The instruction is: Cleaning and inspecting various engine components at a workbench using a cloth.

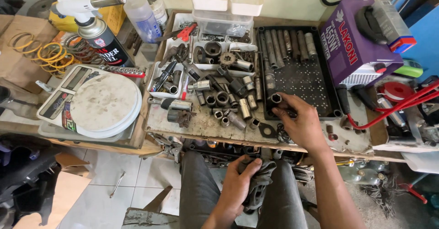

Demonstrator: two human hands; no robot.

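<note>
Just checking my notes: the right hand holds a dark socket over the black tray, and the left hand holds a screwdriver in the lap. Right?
Not quite. The head view shows the left hand gripping a dark rag in the lap, not a screwdriver. The right hand does hold a dark socket over the black tray.

Socket (276,99) in right hand (302,125): dull black. Rag (259,183) in left hand (238,188): dark grey. Tray (336,103) by the surface's back edge: black, dotted with a regular grid of pale holes. Loose sockets (228,105) at mid-surface: steel grey, some black. Machine (352,50) toward the right edge: purple, white lettering. Cables (402,105): red. Scale (107,103) near the left edge: off-white, stained brown. Rings (48,53): yellow.
</note>
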